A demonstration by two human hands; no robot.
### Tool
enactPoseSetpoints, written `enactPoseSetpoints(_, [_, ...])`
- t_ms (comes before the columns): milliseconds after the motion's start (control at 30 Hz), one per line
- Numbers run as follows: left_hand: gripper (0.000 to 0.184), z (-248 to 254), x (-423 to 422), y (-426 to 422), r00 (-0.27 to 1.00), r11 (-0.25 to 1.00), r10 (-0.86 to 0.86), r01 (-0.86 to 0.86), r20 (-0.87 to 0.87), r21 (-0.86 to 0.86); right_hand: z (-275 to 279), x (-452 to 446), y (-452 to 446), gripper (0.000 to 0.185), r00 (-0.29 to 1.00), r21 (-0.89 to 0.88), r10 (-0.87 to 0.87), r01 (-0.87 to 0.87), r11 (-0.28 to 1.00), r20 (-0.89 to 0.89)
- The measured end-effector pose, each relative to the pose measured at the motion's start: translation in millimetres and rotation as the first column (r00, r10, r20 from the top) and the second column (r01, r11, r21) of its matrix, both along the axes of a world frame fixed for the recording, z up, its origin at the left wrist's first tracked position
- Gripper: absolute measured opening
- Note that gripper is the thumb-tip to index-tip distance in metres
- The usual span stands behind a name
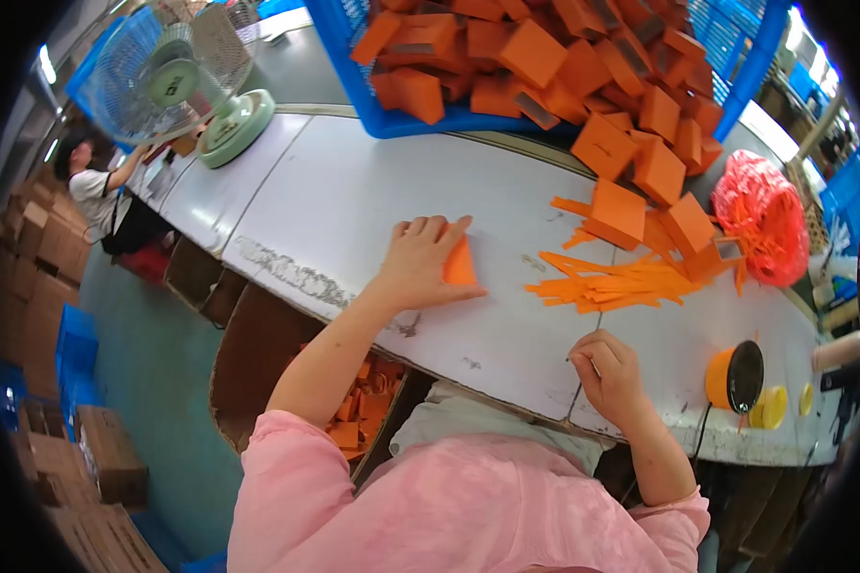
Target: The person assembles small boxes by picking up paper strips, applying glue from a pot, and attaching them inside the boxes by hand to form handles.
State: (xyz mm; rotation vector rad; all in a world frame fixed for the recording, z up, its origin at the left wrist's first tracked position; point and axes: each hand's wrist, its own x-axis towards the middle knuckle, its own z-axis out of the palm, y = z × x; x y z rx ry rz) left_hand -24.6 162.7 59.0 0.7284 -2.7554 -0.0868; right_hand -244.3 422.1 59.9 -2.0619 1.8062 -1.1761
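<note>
My left hand (pixel 425 260) is spread over an orange piece (pixel 461 260) on the white table, its thumb and fingers around the piece's edges. My right hand (pixel 607 371) hovers near the table's front edge with its fingers curled together; a tiny dark tip shows at the fingertips, too small to name. Ahead of my right hand lies a loose pile of flat orange strips (pixel 612 285). Behind the strips, several orange boxes (pixel 618 213) spill from a blue basket (pixel 406 124).
A green fan (pixel 239 129) stands at the back left, near a seated person (pixel 100 191). At the right are a red plastic bag (pixel 760 220), an orange cup with a dark top (pixel 721 374) and a yellow container (pixel 769 408). A carton of orange pieces (pixel 358 411) sits below the table edge.
</note>
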Motion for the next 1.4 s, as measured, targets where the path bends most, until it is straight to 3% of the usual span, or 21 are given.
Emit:
enactPoseSetpoints(200, [0.099,-1.0,-1.3,3.4,1.0,0.998,0.02,-0.021,0.011,0.055,-30.1,2.0,-33.6,0.023,0.99,0.026,0.072,-0.076,0.997,0.121])
enactPoseSetpoints(233, [0.099,1.9,-3.0,4.3,1.0,0.998,0.005,-0.005,0.006,0.058,-28.7,3.2,-32.7,0.024,0.976,0.04,0.06,-0.07,0.997,0.208])
enactPoseSetpoints(333, [0.098,17.7,-11.1,1.5,0.985,0.982,0.029,-0.06,0.169,0.181,-29.0,2.9,-29.8,0.025,0.953,0.061,0.021,-0.041,0.997,0.302])
enactPoseSetpoints(467, [0.088,6.4,-27.0,-18.7,0.996,0.984,-0.035,0.021,0.076,0.177,-30.5,2.6,-31.8,0.027,0.949,0.053,0.03,-0.049,0.997,0.315])
enactPoseSetpoints(533, [0.077,0.6,-37.3,-26.2,0.999,0.996,-0.028,0.026,0.022,0.083,-32.6,2.0,-31.1,0.028,0.952,0.058,-0.008,-0.011,0.998,0.307])
enactPoseSetpoints(600, [0.068,-2.8,-41.1,-27.4,1.0,0.993,-0.03,0.028,0.01,0.118,-35.2,1.3,-30.6,0.024,0.948,0.03,0.052,-0.064,0.997,0.313])
enactPoseSetpoints(633, [0.065,-6.0,-42.0,-28.1,0.999,0.996,-0.029,0.031,-0.019,0.083,-35.1,1.7,-29.1,0.024,0.949,0.04,-0.003,-0.011,0.999,0.315])
enactPoseSetpoints(800, [0.055,2.4,-45.7,-22.3,0.999,0.991,-0.021,0.025,-0.03,0.134,-36.9,-0.6,-32.6,0.034,0.932,0.013,0.055,-0.063,0.998,0.357])
enactPoseSetpoints(1133, [0.064,-4.5,-43.4,-24.5,1.0,0.985,-0.008,0.012,-0.026,0.17,-46.2,1.4,-35.2,0.039,0.915,-0.058,0.054,-0.033,0.998,0.4])
enactPoseSetpoints(1300, [0.064,-32.5,-31.4,-54.0,0.988,0.981,-0.129,0.14,-0.087,0.134,-62.2,4.3,-46.2,0.038,0.912,-0.173,0.09,-0.021,0.985,0.4])
enactPoseSetpoints(1400, [0.066,-6.9,-47.7,-42.3,0.983,0.971,-0.175,0.18,-0.045,0.157,-60.2,5.2,-43.4,0.038,0.895,-0.158,0.068,0.003,0.987,0.441])
